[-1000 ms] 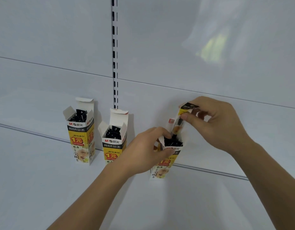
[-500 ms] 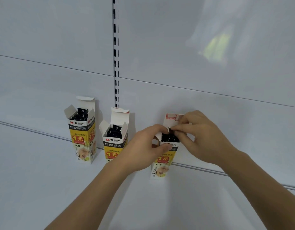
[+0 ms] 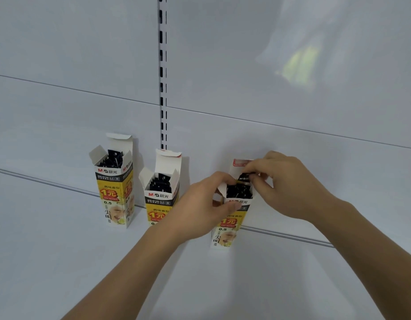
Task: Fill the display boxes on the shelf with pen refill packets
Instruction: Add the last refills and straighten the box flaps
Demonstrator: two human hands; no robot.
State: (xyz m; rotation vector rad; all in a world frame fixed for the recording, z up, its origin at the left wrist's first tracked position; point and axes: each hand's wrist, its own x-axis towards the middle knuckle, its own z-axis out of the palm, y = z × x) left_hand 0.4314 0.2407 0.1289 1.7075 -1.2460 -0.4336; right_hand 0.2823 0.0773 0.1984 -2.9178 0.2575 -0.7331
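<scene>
Three upright yellow-and-white display boxes stand on the white shelf (image 3: 61, 262), each with its top flaps open and black refill packets inside. My left hand (image 3: 200, 204) grips the upper part of the right box (image 3: 225, 229) from the left side. My right hand (image 3: 283, 185) pinches the top of a black refill packet (image 3: 243, 177) that sticks up out of that box's opening. The left box (image 3: 114, 188) and the middle box (image 3: 160, 197) stand untouched.
A white back panel rises behind the boxes, with a slotted upright (image 3: 163, 72) just above the middle box. A ridge (image 3: 292, 236) runs along the shelf behind the boxes.
My right hand came down with the refill packet from above the right box into its opening. Now only the packet's top shows. My left hand has stayed on the box.
</scene>
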